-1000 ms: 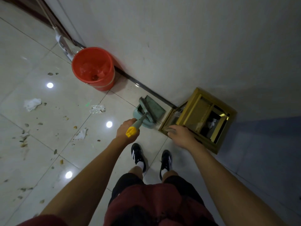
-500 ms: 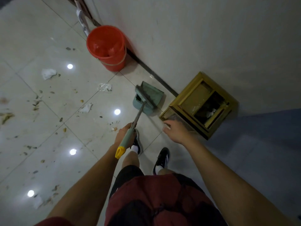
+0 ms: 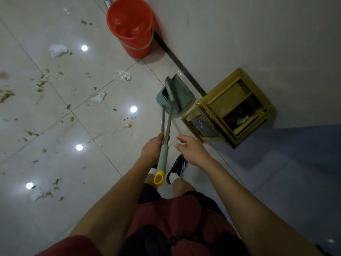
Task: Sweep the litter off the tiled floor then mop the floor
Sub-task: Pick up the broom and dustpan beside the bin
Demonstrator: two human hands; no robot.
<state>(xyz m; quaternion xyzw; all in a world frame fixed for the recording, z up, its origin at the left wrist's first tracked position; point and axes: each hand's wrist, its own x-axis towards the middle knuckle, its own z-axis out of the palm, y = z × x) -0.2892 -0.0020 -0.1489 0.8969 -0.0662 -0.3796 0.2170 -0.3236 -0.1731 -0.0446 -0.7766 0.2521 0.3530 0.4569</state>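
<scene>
My left hand (image 3: 152, 149) grips two thin metal poles together, just above a pale green grip with a yellow end cap (image 3: 159, 177). The poles run down to a teal broom head (image 3: 170, 89) nested in a teal dustpan (image 3: 180, 93) standing by the wall. My right hand (image 3: 191, 150) hovers open just right of the handles, fingers spread, touching nothing. Litter lies across the glossy tiled floor (image 3: 55, 159): crumpled tissue (image 3: 58, 49), clear wrapper (image 3: 122, 75), white scrap (image 3: 99, 97) and several brown bits (image 3: 41, 84).
A red bucket (image 3: 131, 28) stands against the white wall (image 3: 239, 34), a mop part (image 3: 108, 0) just behind it. A gold square bin (image 3: 230, 108) sits right of the dustpan. My feet in black shoes (image 3: 177, 168) are below the hands. Blue flooring (image 3: 295, 172) lies to the right.
The view has risen and pulled back from the dustpan. My left hand's hold has shifted from the yellow handle end up onto the poles. My right hand left the gold bin and moved toward the handles.
</scene>
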